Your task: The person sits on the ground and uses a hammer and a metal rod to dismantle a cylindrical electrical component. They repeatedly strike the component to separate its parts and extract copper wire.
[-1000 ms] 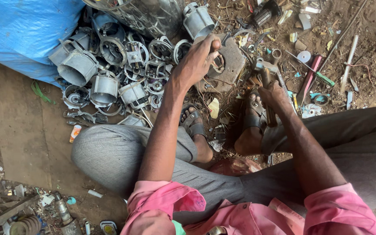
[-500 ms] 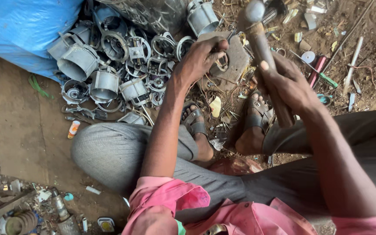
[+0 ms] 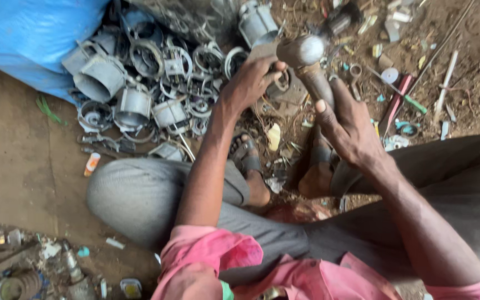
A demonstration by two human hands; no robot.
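Hammer [image 3: 306, 61] is the landmark in the head view: its rounded metal head sits at the top, raised above the ground clutter, and its thick handle runs down and slightly rightward into the right hand [image 3: 351, 130], which is wrapped around the lower handle with the thumb lying along it. So the long axis points from that hand up and away from the body, toward the pile of scrap. Just left of the hammer head, nearly touching it, the left hand [image 3: 251, 83] is pressed down with fingers curled on a flat metal piece [image 3: 284, 89] lying on the dirt; how firmly it grips cannot be told. That piece sits directly below and a little left of the hammer head, closer to the left hand than to the right. Further left of the hammer lie grey round metal housings [image 3: 134, 105] and rings, with a blue tarp [image 3: 29, 39] beyond them. Right of the hammer, a red-handled tool [image 3: 395, 103] rests on the soil. Below it, two sandalled feet [image 3: 248, 158] flank the work spot.
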